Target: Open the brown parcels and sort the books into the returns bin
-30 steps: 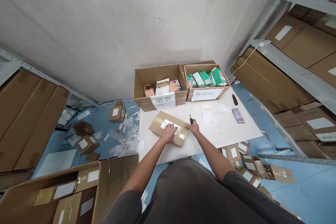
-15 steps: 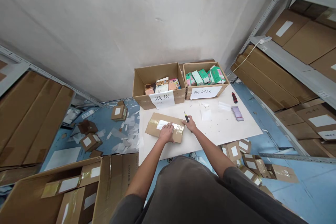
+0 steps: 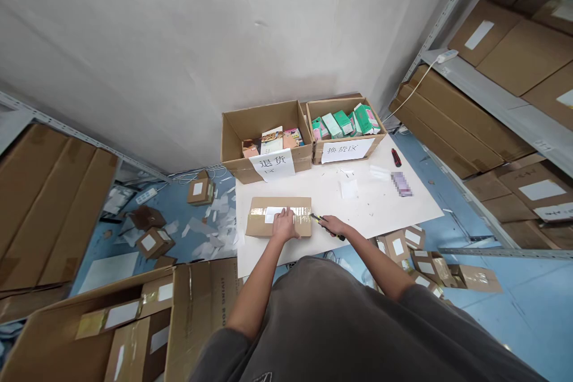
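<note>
A taped cardboard box point(image 3: 257, 225) with a white label lies on the white table in front of me. My left hand point(image 3: 285, 225) rests on its top, fingers spread over the label and clear tape. In my right hand point(image 3: 333, 225) is a yellow-and-black utility knife point(image 3: 320, 218), gripped with the fingers closed. Its tip points left, at the box's right end where the tape runs; whether it touches I cannot tell.
Behind stand two open cartons with paper signs: one point(image 3: 233, 168) of mixed packets, another point(image 3: 317, 157) of green boxes. A red-and-black cutter point(image 3: 396, 157) lies at the table's right. A large carton point(image 3: 201, 310) stands lower left; paper scraps point(image 3: 215, 224) litter the floor. Shelves flank both sides.
The box has turned from a slant to lie square with me. My right hand has moved slightly right and down, and the knife now points left at the box instead of upward.
</note>
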`<state>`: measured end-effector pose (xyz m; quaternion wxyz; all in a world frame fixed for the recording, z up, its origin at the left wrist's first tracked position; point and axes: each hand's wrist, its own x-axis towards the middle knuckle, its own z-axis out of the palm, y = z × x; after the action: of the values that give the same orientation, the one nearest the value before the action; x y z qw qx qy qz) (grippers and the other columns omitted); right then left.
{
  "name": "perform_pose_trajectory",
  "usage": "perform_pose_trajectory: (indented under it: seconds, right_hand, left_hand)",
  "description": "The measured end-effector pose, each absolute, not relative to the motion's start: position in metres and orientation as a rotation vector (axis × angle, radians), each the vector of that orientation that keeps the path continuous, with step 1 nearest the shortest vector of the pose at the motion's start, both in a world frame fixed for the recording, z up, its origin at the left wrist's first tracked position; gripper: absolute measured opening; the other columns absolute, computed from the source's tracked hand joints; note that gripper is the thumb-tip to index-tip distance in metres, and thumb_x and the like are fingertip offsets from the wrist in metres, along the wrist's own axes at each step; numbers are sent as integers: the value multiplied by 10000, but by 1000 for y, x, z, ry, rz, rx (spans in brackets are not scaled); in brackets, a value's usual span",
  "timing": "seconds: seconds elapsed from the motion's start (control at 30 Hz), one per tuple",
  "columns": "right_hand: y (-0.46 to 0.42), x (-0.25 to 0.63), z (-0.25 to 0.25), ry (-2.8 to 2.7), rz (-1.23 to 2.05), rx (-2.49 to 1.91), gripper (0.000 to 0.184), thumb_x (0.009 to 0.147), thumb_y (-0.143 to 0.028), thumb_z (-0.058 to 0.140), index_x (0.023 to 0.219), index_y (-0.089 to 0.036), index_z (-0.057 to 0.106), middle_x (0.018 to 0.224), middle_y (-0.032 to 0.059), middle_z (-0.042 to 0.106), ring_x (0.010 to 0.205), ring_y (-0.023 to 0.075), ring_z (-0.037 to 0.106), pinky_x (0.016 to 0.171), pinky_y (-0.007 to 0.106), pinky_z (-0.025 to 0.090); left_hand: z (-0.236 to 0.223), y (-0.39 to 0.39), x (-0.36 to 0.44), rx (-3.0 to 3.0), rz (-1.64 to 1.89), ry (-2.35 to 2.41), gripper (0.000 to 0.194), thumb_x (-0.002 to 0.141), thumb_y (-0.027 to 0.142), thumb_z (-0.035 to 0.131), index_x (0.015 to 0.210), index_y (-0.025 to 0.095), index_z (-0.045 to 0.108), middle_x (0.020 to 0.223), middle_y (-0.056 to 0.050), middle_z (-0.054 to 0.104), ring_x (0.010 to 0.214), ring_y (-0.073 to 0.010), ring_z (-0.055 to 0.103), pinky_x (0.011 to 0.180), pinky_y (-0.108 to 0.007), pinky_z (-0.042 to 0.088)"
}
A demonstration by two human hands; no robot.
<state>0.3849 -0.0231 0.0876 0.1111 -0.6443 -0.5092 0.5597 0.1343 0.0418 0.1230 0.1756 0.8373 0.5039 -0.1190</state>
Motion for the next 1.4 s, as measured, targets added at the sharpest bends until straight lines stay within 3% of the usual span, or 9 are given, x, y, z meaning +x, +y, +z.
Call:
perform_pose_trajectory:
  seconds: [0.27,0.47,0.6,0.67,0.8,0.9,1.03,1.4]
  right_hand:
    - [-57,372,82,-1368,1777,-1764,387,937,-564,584,776,-218,520,552,-61,520,390,100,467,451,218,388]
    - [-91,375,71,-1196,1608,-1812,321,1002,-504,440,820,-240,463,549,-80,507,390,114,486,454,224,388]
    - [-82,369,79,-1100,1477,-1909,334,1020,-526,421,866,-239,499,595,-66,534,430,128,519,483,233,415]
    - [-74,364,86,-1130,1413,-1976,357,1024,-555,433,910,-235,545,655,-41,583,489,141,561,518,237,431]
    - [-66,351,94,-1372,1221,-2058,413,1070,-525,359,1057,-239,656,894,42,699,816,209,679,713,263,470]
    - [-67,341,94,-1583,1077,-2118,409,1085,-440,347,1288,-270,658,1094,77,689,1023,239,666,850,283,449]
    - [-67,331,92,-1681,920,-2251,454,1063,-463,433,1478,-312,541,1203,101,619,1061,251,640,857,283,437]
    - [-60,332,97,-1597,738,-2508,410,1062,-433,457,1453,-310,482,1195,131,655,1007,293,681,851,339,451]
  left_hand:
    - [124,40,132,2412,-342,1415,1081,556,589,927,1451,216,448,1615,-223,414,1500,-380,372,1164,-476,297]
    - [128,70,117,2431,-278,1360,914,837,634,703,1595,334,290,1511,-138,567,1445,-345,448,1113,-451,377]
    - [120,98,113,2450,-303,1397,1133,752,723,726,1652,304,180,1718,-154,236,1595,-410,96,1220,-546,244]
    - [113,106,114,2416,-358,1429,1253,702,778,725,1668,266,114,1741,-175,118,1598,-429,-1,1238,-574,186]
    - [104,109,111,2437,-365,1422,1122,761,783,666,1655,277,214,1726,-171,197,1594,-427,83,1241,-570,179]
    - [102,105,104,2545,-236,1360,927,861,752,566,1632,312,298,1694,-140,312,1582,-400,170,1238,-558,197]
    - [97,96,97,2620,-85,1374,869,891,767,504,1622,330,333,1668,-112,375,1575,-379,200,1246,-545,183]
    - [94,91,98,2587,8,1359,879,878,758,536,1616,320,348,1657,-117,394,1574,-400,192,1252,-589,136]
